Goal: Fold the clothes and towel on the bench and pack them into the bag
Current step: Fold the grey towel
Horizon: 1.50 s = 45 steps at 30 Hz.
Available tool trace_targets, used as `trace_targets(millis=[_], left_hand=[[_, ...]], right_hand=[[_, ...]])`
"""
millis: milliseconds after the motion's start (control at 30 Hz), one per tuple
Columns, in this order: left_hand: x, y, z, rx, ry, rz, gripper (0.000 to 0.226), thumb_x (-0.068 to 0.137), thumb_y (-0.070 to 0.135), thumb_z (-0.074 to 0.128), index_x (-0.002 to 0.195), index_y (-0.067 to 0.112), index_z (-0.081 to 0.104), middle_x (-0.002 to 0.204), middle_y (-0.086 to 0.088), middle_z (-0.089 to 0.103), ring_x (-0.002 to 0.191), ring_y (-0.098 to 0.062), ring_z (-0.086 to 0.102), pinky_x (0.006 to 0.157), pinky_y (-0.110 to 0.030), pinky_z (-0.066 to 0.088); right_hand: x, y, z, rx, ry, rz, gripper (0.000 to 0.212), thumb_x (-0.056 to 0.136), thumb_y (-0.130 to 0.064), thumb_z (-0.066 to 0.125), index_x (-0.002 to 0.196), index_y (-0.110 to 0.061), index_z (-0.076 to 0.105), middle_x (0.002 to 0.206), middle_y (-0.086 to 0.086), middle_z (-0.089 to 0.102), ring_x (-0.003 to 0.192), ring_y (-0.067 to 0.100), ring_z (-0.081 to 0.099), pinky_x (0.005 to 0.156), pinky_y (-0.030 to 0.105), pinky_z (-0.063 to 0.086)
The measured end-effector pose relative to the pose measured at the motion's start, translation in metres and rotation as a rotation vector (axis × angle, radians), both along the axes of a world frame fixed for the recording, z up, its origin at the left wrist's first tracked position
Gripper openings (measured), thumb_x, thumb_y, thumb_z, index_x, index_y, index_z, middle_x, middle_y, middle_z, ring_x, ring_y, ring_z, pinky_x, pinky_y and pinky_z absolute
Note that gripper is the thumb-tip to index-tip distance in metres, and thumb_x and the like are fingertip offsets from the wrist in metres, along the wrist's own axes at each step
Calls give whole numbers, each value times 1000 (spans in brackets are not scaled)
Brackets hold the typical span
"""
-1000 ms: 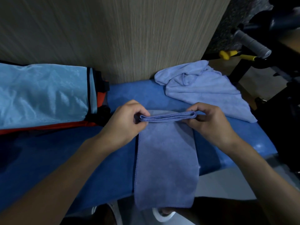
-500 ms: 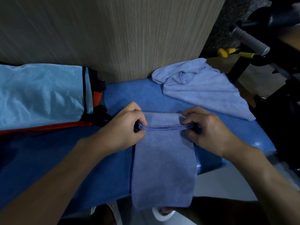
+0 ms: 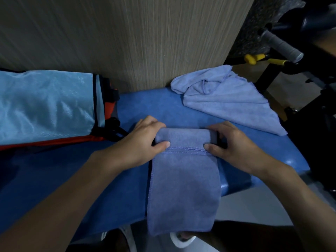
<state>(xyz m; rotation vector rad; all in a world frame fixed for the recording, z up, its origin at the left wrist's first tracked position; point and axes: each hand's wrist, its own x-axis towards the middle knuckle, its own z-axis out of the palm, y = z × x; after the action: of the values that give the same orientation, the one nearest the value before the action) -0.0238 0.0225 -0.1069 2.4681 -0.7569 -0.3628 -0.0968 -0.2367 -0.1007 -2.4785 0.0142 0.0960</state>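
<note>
The towel, a soft lilac strip with a stitched hem, lies across the blue padded counter between your hands, its near end drooping over the edge. At far left the bag, shiny pale-blue fabric, is cut off by the frame. Your left hand and right hand pinch the towel's folded-over far end, fingers curled behind it, tips hidden. Farther right a second cloth sits crumpled.

Bag lies left on the bench; towel centre, over its front edge; cloth behind right
</note>
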Motion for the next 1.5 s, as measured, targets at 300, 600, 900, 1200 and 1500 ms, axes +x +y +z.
trace_targets(millis=[300,600,900,1200,1500], left_hand=[[-2,-2,9,-267,40,87,37,85,23,75,114,34,55,105,14,62,94,-6,60,81,-31,51],[-11,9,16,-149,-96,-128,37,70,49,77,98,35,58,103,20,52,103,-4,49,87,-25,41],[-17,7,16,-217,38,-116,20,85,48,65,88,31,55,103,10,62,109,-10,57,95,-38,45],[-17,8,20,-43,111,-122,47,73,59,72,114,37,62,107,21,63,104,1,58,94,-32,49],[-16,1,22,-177,-294,-109,35,77,33,78,99,26,52,98,16,50,93,-7,51,82,-31,40]], right_hand=[[0,8,6,102,-92,-92,41,78,-21,79,102,-35,50,97,-13,59,89,9,55,78,24,44],[-12,8,12,146,-137,53,40,68,-64,69,86,-31,55,94,-15,60,101,11,55,89,40,47],[-15,6,8,191,-86,123,31,81,-56,62,70,-29,50,93,-2,61,101,21,58,85,46,48],[-18,3,19,91,178,166,52,73,-44,81,119,-38,59,111,-20,59,108,-2,53,95,24,47],[-9,14,14,70,-255,78,46,67,-26,87,93,-30,49,97,-13,50,93,8,49,82,26,39]])
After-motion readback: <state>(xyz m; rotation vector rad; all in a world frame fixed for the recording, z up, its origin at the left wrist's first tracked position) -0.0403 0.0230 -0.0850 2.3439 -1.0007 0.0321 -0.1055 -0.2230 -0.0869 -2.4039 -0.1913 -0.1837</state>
